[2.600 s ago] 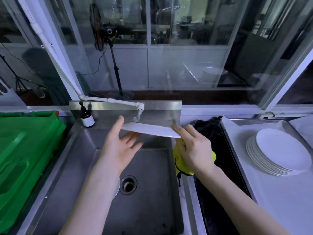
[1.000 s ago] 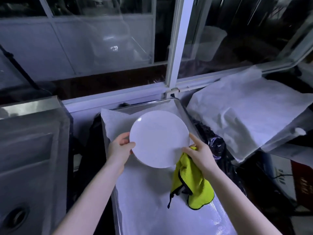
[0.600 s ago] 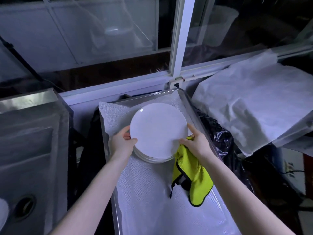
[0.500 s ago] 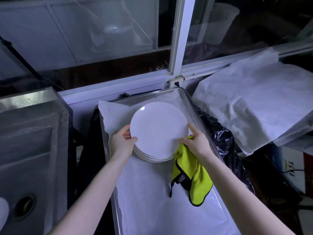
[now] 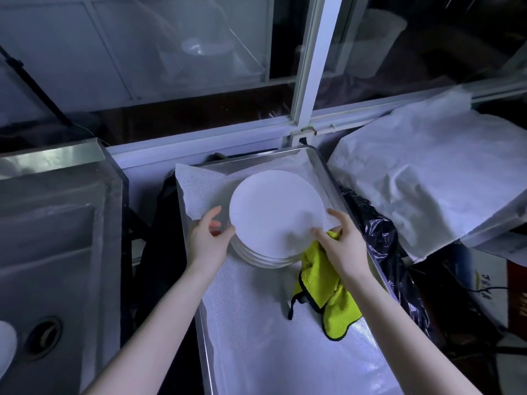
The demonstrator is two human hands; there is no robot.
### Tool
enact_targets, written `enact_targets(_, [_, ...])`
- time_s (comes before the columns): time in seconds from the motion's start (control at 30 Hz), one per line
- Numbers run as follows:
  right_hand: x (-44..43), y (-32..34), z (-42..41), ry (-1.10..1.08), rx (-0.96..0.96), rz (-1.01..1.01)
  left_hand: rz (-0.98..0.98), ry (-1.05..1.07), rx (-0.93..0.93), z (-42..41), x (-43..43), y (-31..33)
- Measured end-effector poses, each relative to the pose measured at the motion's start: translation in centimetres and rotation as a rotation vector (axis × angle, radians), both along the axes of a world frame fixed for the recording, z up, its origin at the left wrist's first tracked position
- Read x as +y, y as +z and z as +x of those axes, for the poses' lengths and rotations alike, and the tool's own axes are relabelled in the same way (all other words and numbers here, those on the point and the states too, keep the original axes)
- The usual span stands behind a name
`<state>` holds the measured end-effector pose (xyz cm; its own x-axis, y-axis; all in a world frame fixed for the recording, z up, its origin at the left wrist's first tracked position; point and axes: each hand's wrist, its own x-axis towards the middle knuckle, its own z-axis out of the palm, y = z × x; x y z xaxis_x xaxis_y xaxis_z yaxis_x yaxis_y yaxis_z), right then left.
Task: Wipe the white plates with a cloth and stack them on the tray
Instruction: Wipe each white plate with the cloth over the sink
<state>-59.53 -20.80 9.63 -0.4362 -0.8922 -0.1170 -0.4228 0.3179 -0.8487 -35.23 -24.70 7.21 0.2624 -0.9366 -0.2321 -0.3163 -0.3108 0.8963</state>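
The top white plate lies flat on the stack at the far end of the tray, with the left hand loose-fingered at its left rim, thumb touching, and the right hand spread at its right rim over the yellow cloth, though I cannot tell whether it grips the cloth.

Single head-worn wide-angle view, aimed forward and steeply down.
The lens sat above and behind the left hand and right hand, both forearms entering from the lower edge. It looked at close range onto the rectangular metal tray lined with white mesh, with the stack of round white plates at centre and the yellow microfibre cloth beside it. The white window frame closed the far side; the stainless-steel sink filled the left margin.
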Motion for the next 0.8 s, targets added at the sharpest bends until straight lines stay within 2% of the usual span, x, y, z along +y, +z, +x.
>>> enact_targets(0.13, [1.9, 2.4, 3.2, 0.066, -0.067, -0.043, -0.106, 0.033, 0.178, 1.9, 2.7, 1.9])
enact_targets(0.33, [3.5, 6.0, 11.9, 0.190, -0.170, -0.140, -0.140, -0.187, 0.315, 7.2, 7.7, 5.0])
enact_targets(0.53, [5.3, 7.6, 25.2, 0.317, -0.205, -0.188, -0.123, -0.386, 0.438, 17.8, 12.2, 6.8])
enact_targets(0.63, [6.2, 8.3, 32.6, 0.362, -0.251, -0.198, -0.098, -0.381, 0.458, 24.4, 14.1, 6.9])
enact_targets(0.8, [7.2, 8.7, 43.4, 0.435, -0.293, -0.131, -0.149, -0.229, 0.415, 34.1, 16.6, 7.2])
